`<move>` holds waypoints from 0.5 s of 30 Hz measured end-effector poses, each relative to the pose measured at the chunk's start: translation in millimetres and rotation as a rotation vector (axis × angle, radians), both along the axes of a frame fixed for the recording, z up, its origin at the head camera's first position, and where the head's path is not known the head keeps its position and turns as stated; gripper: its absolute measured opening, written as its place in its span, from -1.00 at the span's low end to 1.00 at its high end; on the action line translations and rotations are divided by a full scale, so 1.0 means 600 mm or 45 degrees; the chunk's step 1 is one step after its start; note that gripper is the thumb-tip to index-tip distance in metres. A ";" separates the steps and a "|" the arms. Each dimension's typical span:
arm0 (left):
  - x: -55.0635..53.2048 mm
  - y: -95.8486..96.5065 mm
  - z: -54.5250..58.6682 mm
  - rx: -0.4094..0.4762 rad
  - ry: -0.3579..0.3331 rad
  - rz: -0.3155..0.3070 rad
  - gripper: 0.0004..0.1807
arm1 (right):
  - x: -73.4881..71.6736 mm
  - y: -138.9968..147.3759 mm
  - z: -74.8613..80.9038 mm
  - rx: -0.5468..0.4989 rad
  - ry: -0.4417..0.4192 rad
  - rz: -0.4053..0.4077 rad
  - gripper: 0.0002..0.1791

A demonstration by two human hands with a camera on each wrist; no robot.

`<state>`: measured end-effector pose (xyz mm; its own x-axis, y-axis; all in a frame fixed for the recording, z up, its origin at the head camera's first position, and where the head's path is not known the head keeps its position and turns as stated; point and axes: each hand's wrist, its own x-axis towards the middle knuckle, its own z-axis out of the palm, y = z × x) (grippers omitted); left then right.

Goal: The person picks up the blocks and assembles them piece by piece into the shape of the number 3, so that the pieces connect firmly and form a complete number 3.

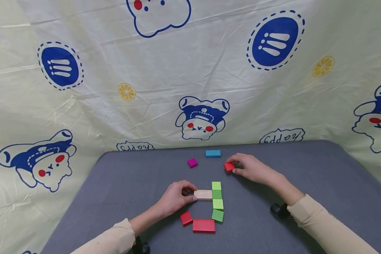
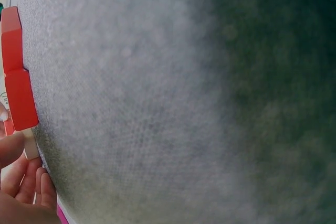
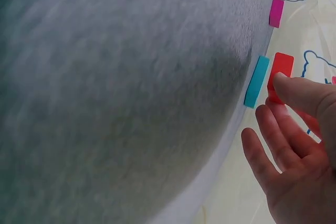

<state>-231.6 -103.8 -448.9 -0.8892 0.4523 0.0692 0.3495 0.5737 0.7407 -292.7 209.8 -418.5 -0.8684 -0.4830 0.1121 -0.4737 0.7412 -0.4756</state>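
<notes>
My left hand pinches the left end of a plain wooden block. The block's right end meets a column of light and dark green blocks. Below lie a red rectangular block and, at its upper left, a tilted red block. My right hand holds another red block between thumb and fingers, toward the far side of the table. In the right wrist view, that red block appears beside the thumb, apart from the table.
A blue block lies near the table's far edge, with a magenta block to its left. The dark grey table ends at a patterned cloth backdrop.
</notes>
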 end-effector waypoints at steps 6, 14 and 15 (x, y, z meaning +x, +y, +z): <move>0.000 0.001 0.001 -0.001 -0.002 -0.001 -0.77 | 0.001 -0.019 -0.001 -0.005 -0.009 0.015 -0.63; 0.000 0.000 0.000 0.000 -0.015 0.000 -0.77 | 0.002 -0.045 -0.001 -0.001 -0.056 0.032 -0.63; -0.001 0.000 0.000 0.001 -0.017 0.002 -0.77 | 0.003 -0.047 -0.002 -0.001 -0.062 0.034 -0.63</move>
